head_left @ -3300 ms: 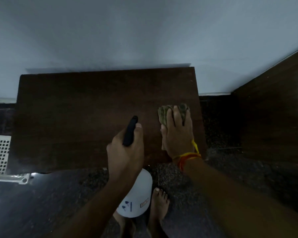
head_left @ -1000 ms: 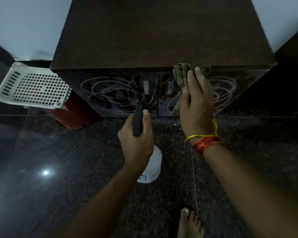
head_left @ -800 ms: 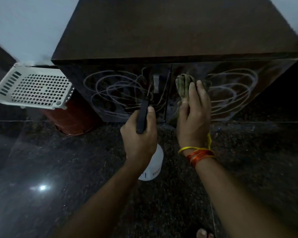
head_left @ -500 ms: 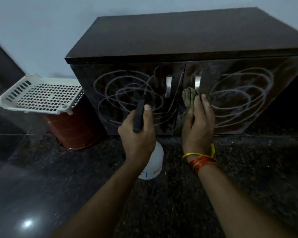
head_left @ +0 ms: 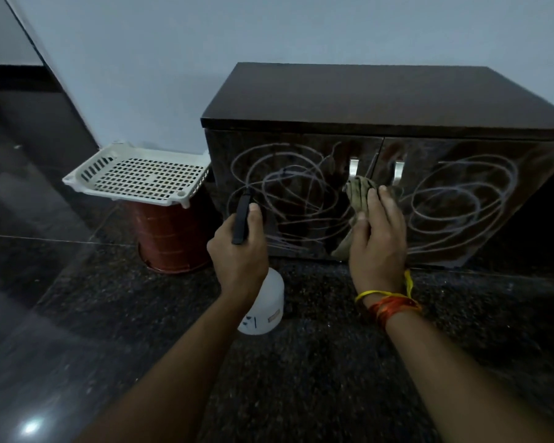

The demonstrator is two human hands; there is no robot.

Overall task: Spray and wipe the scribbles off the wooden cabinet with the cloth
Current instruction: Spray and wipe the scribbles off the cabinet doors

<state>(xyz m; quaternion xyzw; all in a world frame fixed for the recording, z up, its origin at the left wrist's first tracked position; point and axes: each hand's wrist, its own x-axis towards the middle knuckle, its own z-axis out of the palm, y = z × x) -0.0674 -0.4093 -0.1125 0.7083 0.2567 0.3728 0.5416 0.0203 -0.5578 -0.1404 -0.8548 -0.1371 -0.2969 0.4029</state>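
Left hand (head_left: 239,251) grips the white spray bottle (head_left: 264,310), its small label too blurred to read, while the right hand (head_left: 378,241) presses the green cloth (head_left: 359,195) with straight fingers onto the scribbles (head_left: 301,199) across the wooden cabinet (head_left: 381,100) doors.

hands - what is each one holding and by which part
Left hand grips the spray bottle by its black head, thumb on top. Right hand presses the cloth flat against the cabinet door.
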